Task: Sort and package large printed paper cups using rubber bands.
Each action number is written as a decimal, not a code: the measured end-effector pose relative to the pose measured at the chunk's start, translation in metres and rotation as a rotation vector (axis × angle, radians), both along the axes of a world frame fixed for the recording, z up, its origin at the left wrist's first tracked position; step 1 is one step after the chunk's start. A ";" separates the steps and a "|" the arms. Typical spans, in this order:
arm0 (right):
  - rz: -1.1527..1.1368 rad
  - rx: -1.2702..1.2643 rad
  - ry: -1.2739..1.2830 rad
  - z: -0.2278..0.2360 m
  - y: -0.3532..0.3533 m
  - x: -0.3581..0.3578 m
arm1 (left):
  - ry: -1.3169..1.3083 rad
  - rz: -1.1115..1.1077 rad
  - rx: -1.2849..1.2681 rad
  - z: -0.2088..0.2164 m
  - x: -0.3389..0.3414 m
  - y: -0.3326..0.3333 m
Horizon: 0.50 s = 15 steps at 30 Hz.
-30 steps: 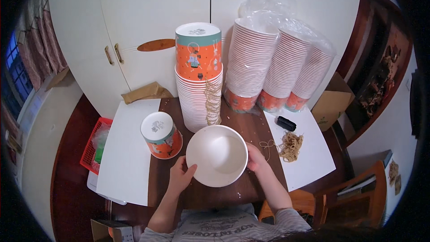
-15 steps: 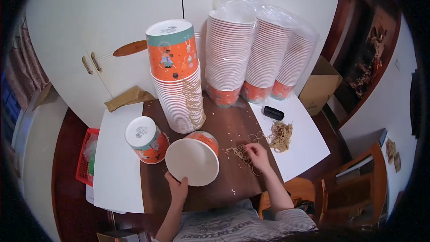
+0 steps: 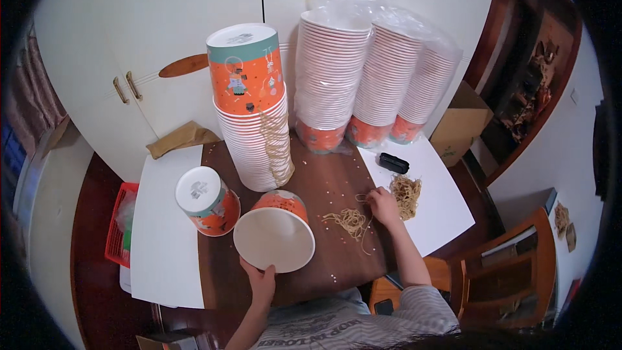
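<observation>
My left hand point(image 3: 261, 283) grips the lower rim of a large paper bucket point(image 3: 275, 240), which lies tilted with its white open mouth toward me. Its outside is orange. My right hand point(image 3: 383, 206) is closed, fingertips pinched on a thin strand of tan twine point(image 3: 363, 198). Just left of that hand lies a small loose tangle of twine point(image 3: 350, 221) on the brown table covering. A bigger heap of twine point(image 3: 406, 196) sits beyond it on the white part, right beside the hand. My fingertips are partly hidden.
A tall stack of paper buckets point(image 3: 256, 149), with twine hanging down its side, stands behind. To its right are three plastic-wrapped stacks point(image 3: 324, 84). One upside-down bucket point(image 3: 207, 201) stands at left. A black case point(image 3: 393, 163), a brown cloth-like piece point(image 3: 183, 139) and a wooden chair point(image 3: 512, 266) are around.
My right hand has moved from the small tangle up and right toward the bigger heap. The held bucket has shifted slightly left, its mouth turned a little more upward.
</observation>
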State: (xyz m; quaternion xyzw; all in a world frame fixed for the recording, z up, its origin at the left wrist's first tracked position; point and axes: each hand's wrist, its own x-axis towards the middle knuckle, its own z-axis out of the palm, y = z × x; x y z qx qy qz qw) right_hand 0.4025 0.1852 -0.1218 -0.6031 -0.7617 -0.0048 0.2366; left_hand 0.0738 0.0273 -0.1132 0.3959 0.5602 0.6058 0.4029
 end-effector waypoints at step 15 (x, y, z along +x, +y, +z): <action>0.638 -0.388 -0.183 0.038 -0.088 -0.003 | -0.225 -0.044 -0.072 -0.005 0.009 0.002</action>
